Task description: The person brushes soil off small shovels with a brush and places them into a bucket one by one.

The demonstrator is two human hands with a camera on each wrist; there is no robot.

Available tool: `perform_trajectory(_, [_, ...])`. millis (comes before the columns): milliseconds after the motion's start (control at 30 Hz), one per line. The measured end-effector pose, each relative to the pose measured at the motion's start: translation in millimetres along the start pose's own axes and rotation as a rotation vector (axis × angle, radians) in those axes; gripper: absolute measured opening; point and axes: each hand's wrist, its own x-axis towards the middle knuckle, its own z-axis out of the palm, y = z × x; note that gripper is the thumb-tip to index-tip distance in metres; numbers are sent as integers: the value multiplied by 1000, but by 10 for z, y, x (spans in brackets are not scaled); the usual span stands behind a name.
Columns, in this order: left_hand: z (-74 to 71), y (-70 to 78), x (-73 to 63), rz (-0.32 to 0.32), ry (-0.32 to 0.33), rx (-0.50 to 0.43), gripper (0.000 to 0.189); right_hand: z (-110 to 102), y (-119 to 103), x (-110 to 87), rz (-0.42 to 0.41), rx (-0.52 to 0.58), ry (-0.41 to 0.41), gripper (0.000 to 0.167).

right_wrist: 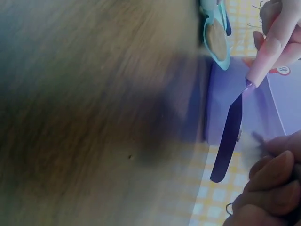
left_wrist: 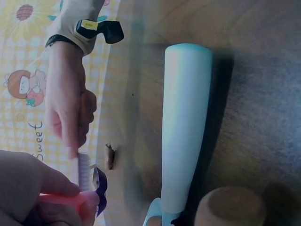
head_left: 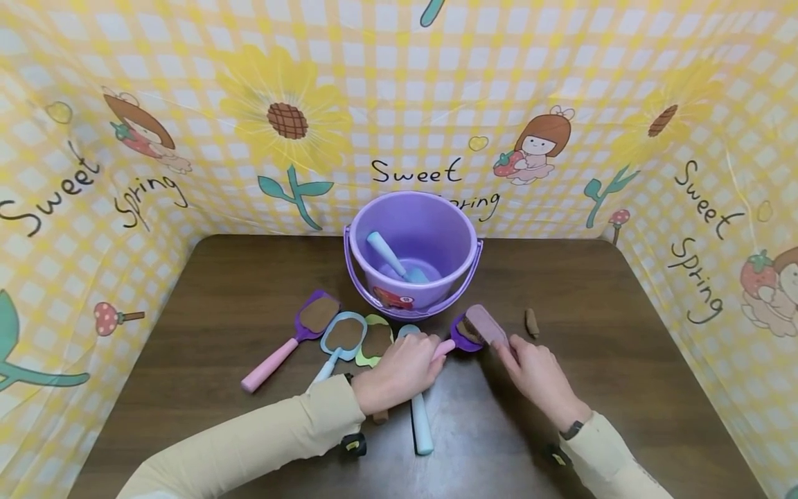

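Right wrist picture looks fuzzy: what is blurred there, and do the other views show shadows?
Right wrist: the tabletop looks smeared, while the purple shovel is crisper; left wrist: a dark shadow lies beside a pale blue handle; head: a soft shadow darkens the tabletop beside the right hand.

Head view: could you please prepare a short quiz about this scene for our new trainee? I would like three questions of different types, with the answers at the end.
1. True or false: a tool with a light blue handle leans inside the purple bucket.

2. What does the right hand hold?
A) a cup
B) a brush
C) scissors

3. Fill in the missing word: the left hand grips a purple-bladed tool by its ____ handle.

Key:
1. True
2. B
3. pink
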Motion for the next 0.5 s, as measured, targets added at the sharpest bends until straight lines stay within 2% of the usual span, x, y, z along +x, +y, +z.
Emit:
perform_trajectory(200, [-11, -4, 21, -12, -4, -27, 14, -3, -32, -3, -144, -74, -2, 37])
perform_trajectory(300, [-19, 1, 25, -2, 1, -51, 15, -13, -1, 7, -106, -94, -1, 38])
perform_trajectory(500, [-27, -2, 23, 14, 8, -54, 16, -32, 39, 42, 5, -25, -61, 35])
